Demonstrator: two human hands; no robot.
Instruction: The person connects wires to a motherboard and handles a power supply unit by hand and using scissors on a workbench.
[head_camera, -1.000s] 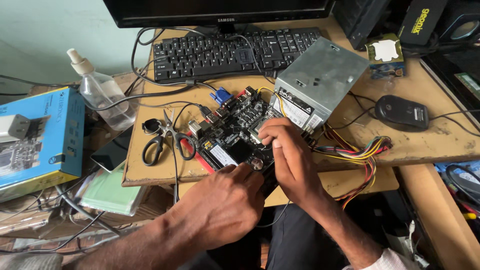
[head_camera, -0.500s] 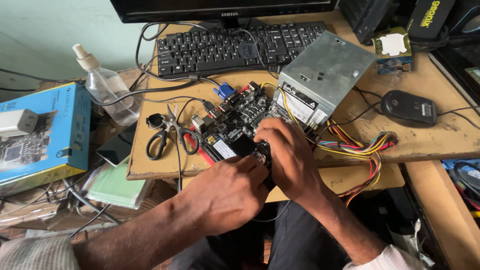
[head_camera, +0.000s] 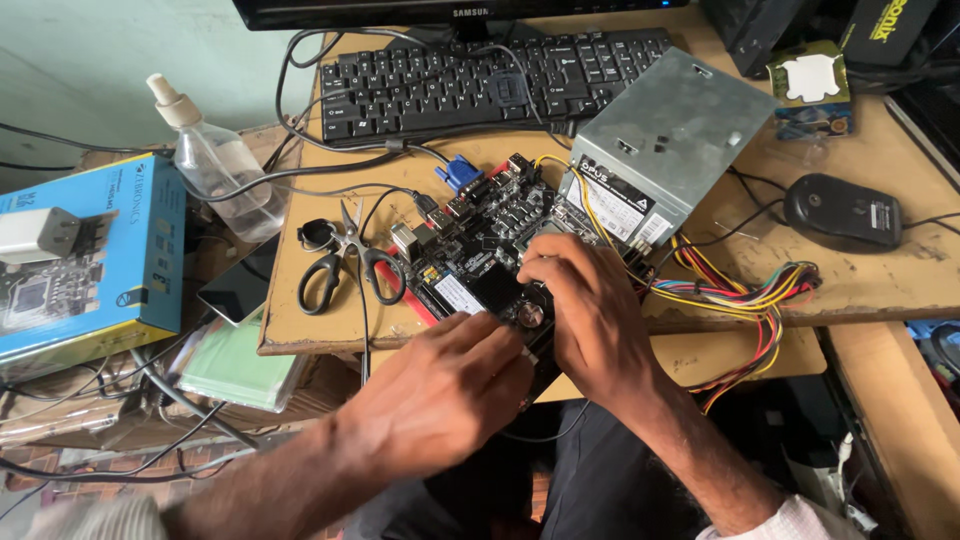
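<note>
A black computer motherboard (head_camera: 478, 240) lies tilted on the wooden desk (head_camera: 880, 290), overhanging its front edge. My left hand (head_camera: 440, 390) rests at the board's near edge, fingers curled and touching it. My right hand (head_camera: 590, 310) lies over the board's near right part, fingers bent down onto it; what is under the fingertips is hidden. A grey metal power supply box (head_camera: 665, 140) stands just behind the board, its coloured wire bundle (head_camera: 750, 300) running off to the right.
Black-handled scissors (head_camera: 345, 265) lie left of the board. Behind are a black keyboard (head_camera: 480, 80) and a monitor base. A black mouse (head_camera: 840, 208) sits at the right, a clear spray bottle (head_camera: 215, 160) and a blue box (head_camera: 85, 255) at the left.
My left hand has moved up and right to the board's near edge. My right hand has shifted slightly lower on the board. The view has drifted a little.
</note>
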